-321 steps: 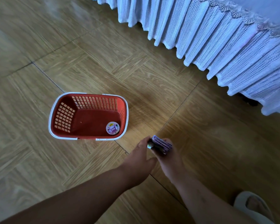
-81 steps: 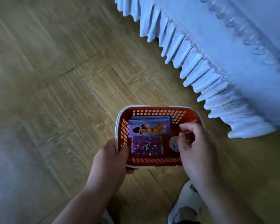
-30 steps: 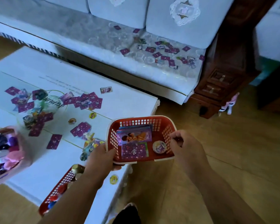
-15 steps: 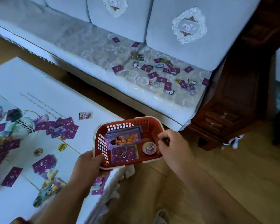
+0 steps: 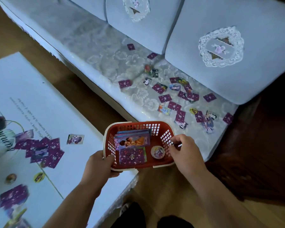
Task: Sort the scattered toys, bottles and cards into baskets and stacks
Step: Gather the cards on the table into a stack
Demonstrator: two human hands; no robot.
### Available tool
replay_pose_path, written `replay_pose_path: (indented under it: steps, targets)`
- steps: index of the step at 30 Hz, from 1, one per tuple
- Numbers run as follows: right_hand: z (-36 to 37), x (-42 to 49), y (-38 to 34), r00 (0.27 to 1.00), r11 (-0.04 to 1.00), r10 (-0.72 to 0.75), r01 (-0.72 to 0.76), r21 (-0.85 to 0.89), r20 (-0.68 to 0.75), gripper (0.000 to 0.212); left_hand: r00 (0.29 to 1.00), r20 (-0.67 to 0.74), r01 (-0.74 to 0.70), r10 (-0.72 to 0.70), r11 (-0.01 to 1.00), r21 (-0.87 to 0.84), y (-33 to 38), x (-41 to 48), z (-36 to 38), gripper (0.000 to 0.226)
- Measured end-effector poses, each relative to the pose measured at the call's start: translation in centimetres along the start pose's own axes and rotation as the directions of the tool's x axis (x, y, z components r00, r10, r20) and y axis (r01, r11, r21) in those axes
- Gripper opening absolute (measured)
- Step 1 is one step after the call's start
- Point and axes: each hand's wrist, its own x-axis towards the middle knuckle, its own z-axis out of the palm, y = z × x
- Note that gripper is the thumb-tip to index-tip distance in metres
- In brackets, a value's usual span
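Both hands hold the red basket (image 5: pixel 132 123): your left hand (image 5: pixel 99 163) grips its left wall, your right hand (image 5: pixel 185 153) pinches the right rim. Scattered cards (image 5: pixel 174 105) lie just beyond it on the sofa seat (image 5: pixel 105 60), toward its front-right corner, nearer your right hand.

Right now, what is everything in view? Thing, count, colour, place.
sofa: one, pale blue, behind
table: one, white, left
wooden furniture: one, dark brown, right of the sofa
basket: one, red, white rim, held by the table's corner
card stacks: two, mostly purple, in the basket
round disc: one, pale, in the basket beside the stacks
sofa cards: many, mostly purple, scattered on the seat
table cards: many, purple, scattered
table discs: two, yellow and brown
left hand: grips the basket's left side
right hand: holds the basket's right side
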Motion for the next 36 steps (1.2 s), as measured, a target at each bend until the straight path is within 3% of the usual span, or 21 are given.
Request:
replay_pose_path:
  steps: [6,10,17,22,25,31,36]
  targets:
    - [-0.1,9.1,-1.9,0.995,0.999,-0.054,0.054,0.006,0.085,0.028,0.994,-0.089,0.056,-0.061,0.997,-0.052,4.2,3.6,1.5,0.020]
    - [0.8,14.1,-4.5,0.970,0.984,-0.154,0.167,-0.055,0.189,0.033,0.971,-0.206,0.094,-0.122,0.985,-0.142,5.1,5.3,1.9,0.017]
    - [4.4,17.9,-11.1,0.895,0.925,-0.259,0.339,-0.174,0.364,0.037,0.882,-0.342,0.159,-0.325,0.887,-0.433,3.1,5.9,-0.3,0.015]
    - [10.1,17.3,-17.3,0.717,0.843,-0.315,0.513,-0.165,0.622,0.021,0.806,-0.422,0.110,-0.415,0.806,-0.582,-0.2,5.9,-5.5,0.012]
    - [13.6,16.3,-20.8,0.647,0.827,-0.325,0.548,-0.124,0.689,0.020,0.768,-0.452,0.074,-0.454,0.763,-0.642,-1.4,6.1,-9.1,0.013]
    - [20.8,16.2,-28.3,0.653,0.849,-0.348,0.524,-0.069,0.673,0.021,0.704,-0.530,-0.079,-0.474,0.688,-0.721,-1.4,8.2,-16.4,0.024]
    - [28.1,19.0,-33.5,0.706,0.888,-0.325,0.456,-0.054,0.630,0.019,0.644,-0.548,-0.047,-0.533,0.688,-0.724,-1.2,10.9,-20.4,0.027]
